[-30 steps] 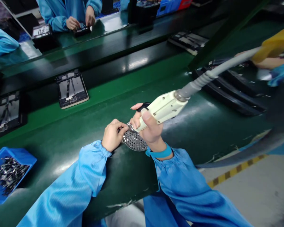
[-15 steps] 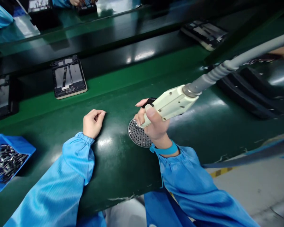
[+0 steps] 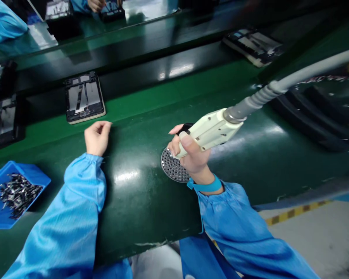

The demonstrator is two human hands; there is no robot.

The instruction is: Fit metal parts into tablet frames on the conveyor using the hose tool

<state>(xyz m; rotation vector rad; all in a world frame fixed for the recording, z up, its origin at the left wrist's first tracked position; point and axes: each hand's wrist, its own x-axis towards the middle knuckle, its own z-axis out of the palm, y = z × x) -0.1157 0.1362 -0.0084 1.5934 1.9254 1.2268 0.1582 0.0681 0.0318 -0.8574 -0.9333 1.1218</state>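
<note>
My right hand (image 3: 189, 153) is wrapped around a pale electric screwdriver (image 3: 211, 131), its thumb along the body and a finger near a black lever. A grey cable (image 3: 258, 95) runs from its top end to the upper right. Below this hand, partly covered by it, lies a round perforated screw plate (image 3: 175, 166) with small shiny bits in its holes. My left hand (image 3: 97, 137) is closed, thumb against curled fingers, just below an opened tablet (image 3: 85, 97) with its inner parts showing. Whatever the left fingers hold, if anything, is hidden.
A blue bin (image 3: 39, 174) of small dark metal parts stands at left. More opened tablets (image 3: 1, 120) lie at far left and upper right (image 3: 254, 44). Dark curved strips (image 3: 305, 116) lie at right. Across the line, a co-worker's hand (image 3: 95, 5) handles another device.
My left hand has moved left and slightly up, closer to the opened tablet. My right hand keeps its grip on the electric screwdriver above the screw plate. The view has shifted slightly.
</note>
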